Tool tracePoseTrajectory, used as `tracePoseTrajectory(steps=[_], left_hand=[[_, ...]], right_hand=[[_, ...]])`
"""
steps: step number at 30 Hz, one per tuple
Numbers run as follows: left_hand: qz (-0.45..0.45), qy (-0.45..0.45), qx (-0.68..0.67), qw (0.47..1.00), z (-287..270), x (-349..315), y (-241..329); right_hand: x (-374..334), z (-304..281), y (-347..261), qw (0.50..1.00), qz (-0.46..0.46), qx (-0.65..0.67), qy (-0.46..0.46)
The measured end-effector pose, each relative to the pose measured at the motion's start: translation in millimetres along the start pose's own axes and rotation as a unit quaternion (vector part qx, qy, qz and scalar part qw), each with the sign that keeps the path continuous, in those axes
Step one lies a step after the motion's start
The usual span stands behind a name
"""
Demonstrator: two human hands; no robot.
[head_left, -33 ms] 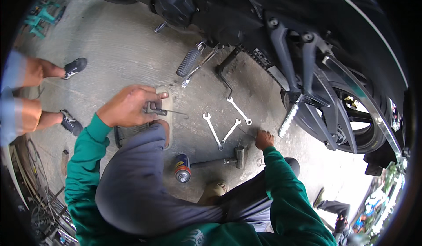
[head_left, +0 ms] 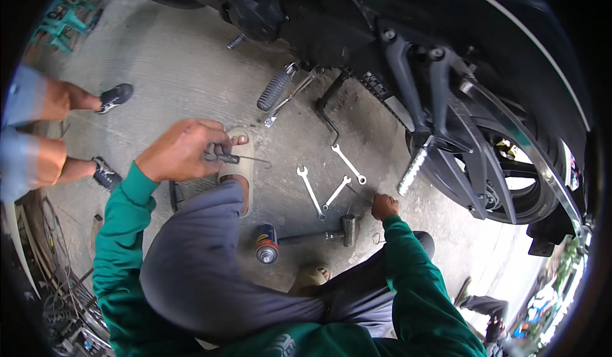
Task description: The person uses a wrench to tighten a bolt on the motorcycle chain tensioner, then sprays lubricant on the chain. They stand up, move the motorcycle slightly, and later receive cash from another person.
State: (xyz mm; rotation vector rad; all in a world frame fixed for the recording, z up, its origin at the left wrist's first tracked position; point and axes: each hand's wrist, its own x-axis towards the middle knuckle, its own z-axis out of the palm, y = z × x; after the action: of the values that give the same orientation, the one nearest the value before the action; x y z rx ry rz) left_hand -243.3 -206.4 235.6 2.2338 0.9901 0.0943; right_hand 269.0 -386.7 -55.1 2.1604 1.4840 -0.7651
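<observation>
In my left hand (head_left: 182,152), over my sandalled left foot, the fingers close around a thin metal hook tool (head_left: 256,160) with a dark handle. Its bent tip points to the right. My right hand (head_left: 385,207) is low over the floor at the right, fingers curled around the end of a thin dark rod (head_left: 359,194); the grip itself is mostly hidden. Left of that hand lie three wrenches: a long one (head_left: 310,193), a short one (head_left: 336,192) and another (head_left: 349,164) farther off. A mallet (head_left: 349,231) and a spray can (head_left: 266,245) are between my legs.
A black motorcycle (head_left: 331,32) fills the far right side, with its rear wheel (head_left: 510,166) and footrest (head_left: 414,169) jutting out. A removed kick lever or footpeg part (head_left: 276,90) and a ratchet (head_left: 296,89) lie beyond. Another person's shoes (head_left: 116,98) stand at left.
The view has shifted slightly. My left hand and the hook tool sit a little farther left and higher; both hands keep their grip.
</observation>
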Motion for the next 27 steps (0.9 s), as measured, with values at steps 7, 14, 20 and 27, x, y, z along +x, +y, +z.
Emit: tracePoseTrajectory(steps=[7,14,20,27], left_hand=[[-0.069,0.078,0.268,0.958,-83,-59,174],[-0.107,0.081,0.289,0.948,-65,-3,304],[-0.130,0.132,0.161,0.969,-102,26,264],[-0.181,0.103,0.129,0.970,-79,0,206]], right_hand=[[-40,-51,2,0.992,-0.119,0.023,0.028],[-63,-70,32,0.932,-0.333,0.141,0.012],[-69,-63,3,0.933,-0.321,0.158,0.039],[-60,-54,-18,0.906,-0.385,0.172,0.036]])
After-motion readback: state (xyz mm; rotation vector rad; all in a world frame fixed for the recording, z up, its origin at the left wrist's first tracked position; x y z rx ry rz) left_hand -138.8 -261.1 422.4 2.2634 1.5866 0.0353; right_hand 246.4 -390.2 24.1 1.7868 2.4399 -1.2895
